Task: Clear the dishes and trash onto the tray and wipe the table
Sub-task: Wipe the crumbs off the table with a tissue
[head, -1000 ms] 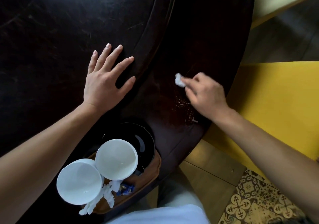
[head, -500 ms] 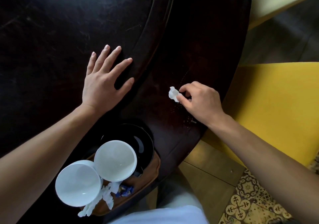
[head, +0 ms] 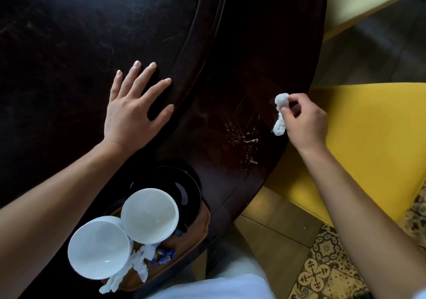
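Head view: the left hand (head: 131,112) is laid flat, fingers spread, on the dark counter (head: 69,45). A crumpled white tissue (head: 280,114) is pinched by the right hand (head: 304,123) at the counter's edge, beside smeared crumbs (head: 244,137). Two white bowls (head: 149,215) are stacked on the tray (head: 198,227).

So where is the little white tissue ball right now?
In the head view, the tissue wad is pinched in the right hand over the table's right edge, just right of the crumbs, beside the yellow seat.
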{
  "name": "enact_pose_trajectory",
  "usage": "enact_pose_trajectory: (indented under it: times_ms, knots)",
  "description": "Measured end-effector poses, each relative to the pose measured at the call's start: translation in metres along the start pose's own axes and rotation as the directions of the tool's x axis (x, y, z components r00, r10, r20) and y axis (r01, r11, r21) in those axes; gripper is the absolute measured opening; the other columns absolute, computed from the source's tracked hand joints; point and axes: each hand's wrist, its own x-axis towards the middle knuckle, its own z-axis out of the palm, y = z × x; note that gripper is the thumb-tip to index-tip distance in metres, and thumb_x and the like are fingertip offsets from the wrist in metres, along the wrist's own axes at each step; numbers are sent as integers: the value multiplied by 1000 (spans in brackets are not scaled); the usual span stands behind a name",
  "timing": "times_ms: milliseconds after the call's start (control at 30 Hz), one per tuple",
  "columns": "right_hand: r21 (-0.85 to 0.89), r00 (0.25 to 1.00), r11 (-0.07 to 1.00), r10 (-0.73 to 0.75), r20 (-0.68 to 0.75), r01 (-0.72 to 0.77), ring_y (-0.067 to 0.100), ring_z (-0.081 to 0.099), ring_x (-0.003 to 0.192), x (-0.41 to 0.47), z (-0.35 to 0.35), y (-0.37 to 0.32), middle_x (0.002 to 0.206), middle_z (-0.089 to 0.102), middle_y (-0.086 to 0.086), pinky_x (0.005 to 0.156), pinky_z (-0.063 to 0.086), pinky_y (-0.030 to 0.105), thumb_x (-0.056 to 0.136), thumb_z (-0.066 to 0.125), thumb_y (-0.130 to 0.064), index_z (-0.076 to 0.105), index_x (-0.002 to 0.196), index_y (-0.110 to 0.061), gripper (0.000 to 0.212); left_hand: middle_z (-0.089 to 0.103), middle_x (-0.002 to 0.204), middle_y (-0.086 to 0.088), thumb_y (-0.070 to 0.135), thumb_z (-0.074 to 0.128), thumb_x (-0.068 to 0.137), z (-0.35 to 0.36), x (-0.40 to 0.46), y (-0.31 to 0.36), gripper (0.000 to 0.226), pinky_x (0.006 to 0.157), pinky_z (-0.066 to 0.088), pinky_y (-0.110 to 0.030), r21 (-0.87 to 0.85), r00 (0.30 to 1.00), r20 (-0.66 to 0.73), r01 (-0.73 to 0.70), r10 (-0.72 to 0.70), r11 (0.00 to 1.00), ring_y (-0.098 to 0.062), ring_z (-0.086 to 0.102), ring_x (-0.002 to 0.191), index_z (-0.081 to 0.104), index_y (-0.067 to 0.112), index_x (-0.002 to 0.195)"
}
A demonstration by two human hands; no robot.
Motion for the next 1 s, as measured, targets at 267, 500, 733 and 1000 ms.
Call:
enact_pose_trajectory:
  times_ms: [267, 500, 733, 1000]
  knots:
    - [-42, 987, 987, -153, 54, 155, 21, 63, 70, -64, 27, -38, 86, 65, -3, 55, 46, 31, 94, 64, -25, 69, 101, -25, 9, 38, 166, -6, 46, 60, 102, 1, 0, 0, 51, 128, 15, -58, 3, 1000, -2, 0, 0, 1000, -30, 25, 158, 57, 24, 148]
    - [27, 994, 995, -91, -67, 93, 13, 58, 70, -64, 13, -33, 84, 65, -7, 57, 40, 28, 93, 67, -23, 71, 98, -24, 7, 38, 166, -7, 46, 59, 102, 0, 0, 0, 51, 128, 14, -57, 6, 1000, -2, -1, 1, 1000, -30, 24, 159, 57, 24, 148]
    - [-61, 999, 998, -21, 41, 24, 22, 60, 81, -97, 7, -4, 97, 64, 1, 64, 41, 29, 91, 69, -20, 67, 119, -17, 28, 37, 167, -6, 46, 60, 102, 0, 1, 1, 51, 129, 14, -56, 3, 1000, -3, 3, -2, 1000, -30, 24, 159, 57, 24, 148]
    - [53, 973, 990, -135, 187, 128, 9, 57, 83, -151, 35, -50, 98, 63, -4, 70, 40, 17, 89, 70, -10, 70, 116, -18, 28, 36, 167, -5, 45, 61, 102, -1, 0, 2, 52, 129, 13, -55, 3, 1000, 8, 10, -10, 1000, -28, 23, 159, 57, 24, 149]
